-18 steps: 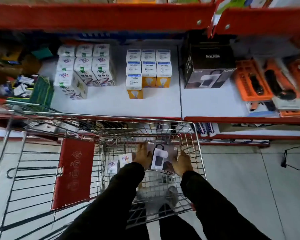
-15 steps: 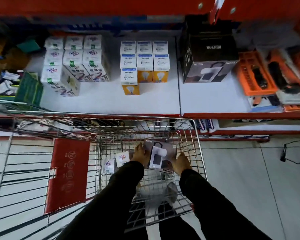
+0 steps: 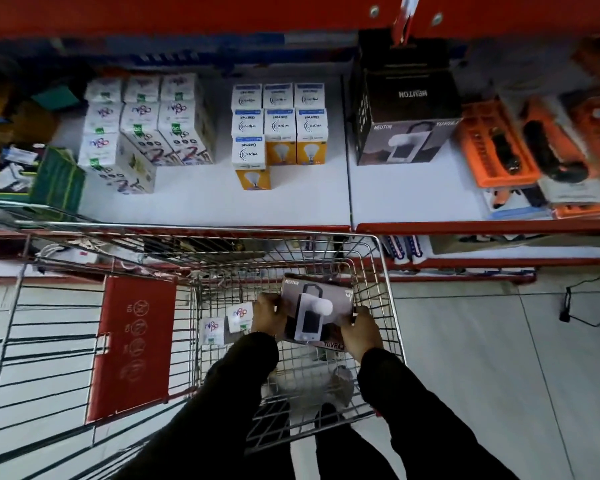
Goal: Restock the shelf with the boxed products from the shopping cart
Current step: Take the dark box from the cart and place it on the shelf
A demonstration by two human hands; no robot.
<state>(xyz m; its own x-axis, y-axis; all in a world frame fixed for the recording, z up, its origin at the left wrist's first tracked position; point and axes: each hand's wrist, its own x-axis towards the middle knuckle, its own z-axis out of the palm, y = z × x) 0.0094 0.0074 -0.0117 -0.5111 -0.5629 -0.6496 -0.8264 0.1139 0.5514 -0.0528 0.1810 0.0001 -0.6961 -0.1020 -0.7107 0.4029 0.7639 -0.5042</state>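
Inside the wire shopping cart (image 3: 385, 271) I hold a dark Neuton lantern box (image 3: 317, 310) between both hands. My left hand (image 3: 269, 315) grips its left side and my right hand (image 3: 361, 329) grips its right lower corner. Two small white bulb boxes (image 3: 227, 323) lie in the cart just left of my left hand. On the white shelf (image 3: 205, 202) above the cart stands a matching large Neuton box (image 3: 406, 123) at the right of centre.
White bulb boxes (image 3: 142, 126) are stacked at the shelf's left, Wipro bulb boxes (image 3: 278, 126) in the middle, orange tool packs (image 3: 534, 150) at the right. A red cart flap (image 3: 136, 344) hangs at the left. A red upper shelf (image 3: 187, 12) overhangs. A black cable (image 3: 582, 306) lies on the floor.
The view has tilted down slightly, so the shelf sits higher in frame. Both hands have kept hold of the lantern box in the cart, at about the same place.
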